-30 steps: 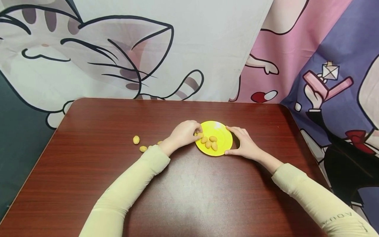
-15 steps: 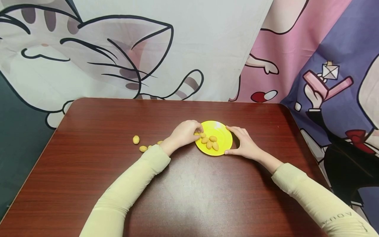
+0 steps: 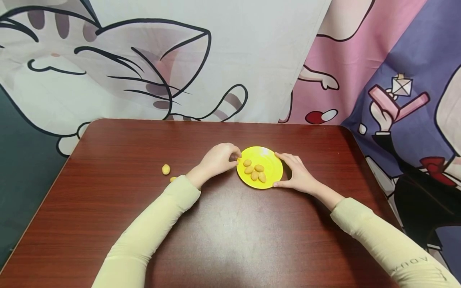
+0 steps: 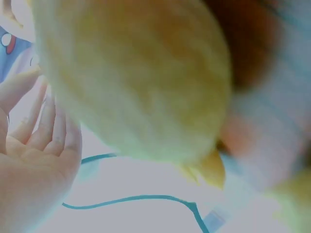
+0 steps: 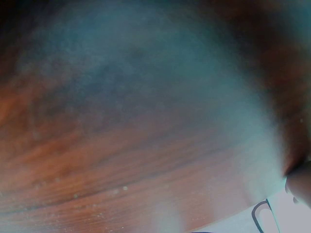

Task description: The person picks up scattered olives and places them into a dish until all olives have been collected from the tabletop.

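Observation:
A round yellow plate (image 3: pixel 272 174) lies on the table with several small yellow oval pieces (image 3: pixel 259 168) on it. My left hand (image 3: pixel 217 160) is beside its left rim, thumb and fingers curved toward each other, with a bit of yellow between the fingertips that looks like one of the pieces. My right hand (image 3: pixel 297 174) holds the plate's right edge between thumb and spread fingers. Two more oval pieces lie at the left; the outer piece (image 3: pixel 166 169) shows whole, the other is partly behind the sleeve. The left wrist view is mostly filled by a blurred pale-yellow shape (image 4: pixel 136 82).
The reddish-brown wooden table (image 3: pixel 230 240) spans the view. Behind it hang a white cat-print cloth (image 3: pixel 245 52) and a pink and blue cartoon cloth (image 3: pixel 367 36). In the right wrist view, the blurred tabletop (image 5: pixel 112 179) fills most of the frame.
My left hand has drawn back a little to the left from the plate, and its sleeve now covers more of the loose pieces. Pieces on the plate shifted slightly right. The right hand stays put.

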